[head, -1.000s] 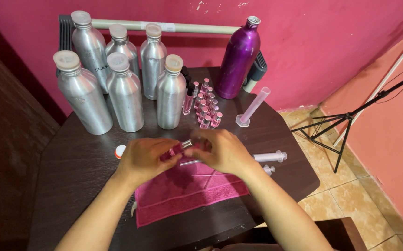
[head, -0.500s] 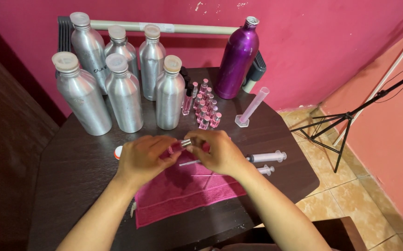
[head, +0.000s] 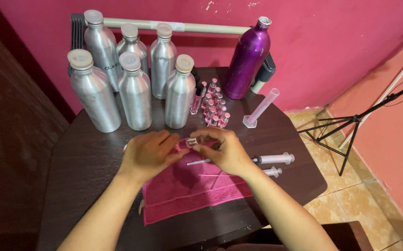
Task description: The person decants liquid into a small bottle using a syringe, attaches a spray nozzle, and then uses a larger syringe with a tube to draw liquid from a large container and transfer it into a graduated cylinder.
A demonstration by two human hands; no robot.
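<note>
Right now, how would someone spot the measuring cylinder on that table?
Start at the tall purple bottle at the back of the dark table. Just in front and right stands a slim clear measuring cylinder, leaning, on a flat base; unlike the syringes, it stands up.

- Even, fairly bright indoor light, soft overall.
- Pale glare streaks run down the silver bottles and the purple bottle.
- The dark table swallows detail (shadows there are faint).
- Focus is sharp throughout; edges bend slightly from the wide lens.
</note>
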